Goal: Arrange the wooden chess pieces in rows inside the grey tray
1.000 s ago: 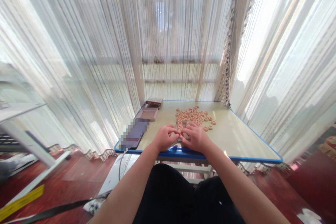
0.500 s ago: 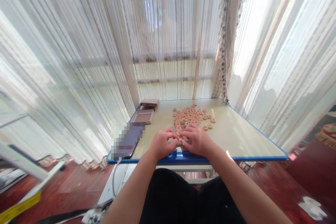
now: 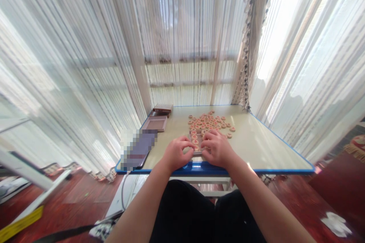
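Note:
A shallow box (image 3: 197,153) lies near the front edge of the table. Round wooden Chinese chess pieces (image 3: 195,141) with red characters form a column along its left side. My left hand (image 3: 179,153) is at the box's near left corner, its fingertips by the lowest piece of the column, thumb and fingers parted. Over the right side of the box rests my right hand (image 3: 216,149), fingers bent and apart, hiding part of the box. No piece shows in its grasp. Beyond the box, many loose Chinese chess pieces (image 3: 209,121) are spread in a heap.
On the table's (image 3: 256,148) left stand an open box lid or tray (image 3: 156,123) and a small stack of boxes (image 3: 163,109) behind it. A dark tablet-like device (image 3: 139,151), partly blurred, lies at the left edge with a cable (image 3: 124,190). Sheer curtains (image 3: 188,38) hang behind.
My right hand has drawn back to the right from the column's lowest piece, opening a gap between the hands. My left hand stays by the column. The view has shifted slightly.

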The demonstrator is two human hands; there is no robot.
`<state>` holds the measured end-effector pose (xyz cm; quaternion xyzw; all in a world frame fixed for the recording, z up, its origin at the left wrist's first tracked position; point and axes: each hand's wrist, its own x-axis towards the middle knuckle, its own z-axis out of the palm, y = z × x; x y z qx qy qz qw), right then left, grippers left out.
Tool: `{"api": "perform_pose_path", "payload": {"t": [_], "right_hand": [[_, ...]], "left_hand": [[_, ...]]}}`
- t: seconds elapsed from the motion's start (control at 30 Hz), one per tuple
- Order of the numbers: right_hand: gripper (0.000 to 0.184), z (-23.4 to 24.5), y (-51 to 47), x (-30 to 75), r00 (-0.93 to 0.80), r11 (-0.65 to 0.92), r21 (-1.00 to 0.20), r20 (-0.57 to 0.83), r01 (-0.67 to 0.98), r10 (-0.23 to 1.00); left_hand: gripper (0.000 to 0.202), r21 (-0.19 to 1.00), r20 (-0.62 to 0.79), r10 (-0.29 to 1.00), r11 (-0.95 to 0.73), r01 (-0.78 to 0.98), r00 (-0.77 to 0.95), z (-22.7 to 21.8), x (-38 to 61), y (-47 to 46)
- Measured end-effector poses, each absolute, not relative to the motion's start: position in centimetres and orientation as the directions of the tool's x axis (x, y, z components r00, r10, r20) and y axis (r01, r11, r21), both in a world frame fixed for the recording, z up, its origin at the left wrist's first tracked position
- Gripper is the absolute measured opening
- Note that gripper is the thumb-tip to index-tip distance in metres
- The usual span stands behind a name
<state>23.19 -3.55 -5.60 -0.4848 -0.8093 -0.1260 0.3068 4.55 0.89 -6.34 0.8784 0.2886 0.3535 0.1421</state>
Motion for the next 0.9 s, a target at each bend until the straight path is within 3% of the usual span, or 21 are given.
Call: {"api": "perform_pose_path", "payload": {"t": [0.9], "right_hand": [[0.013,-5.67,-3.56,22.92,-0.385,0.539,-0.121,0.572,0.834,0.724]], "left_hand": [[0.015,0.481,0.556,0.624,-0.78,0.4,0.55,-6.23,4.57,0.71]]}}
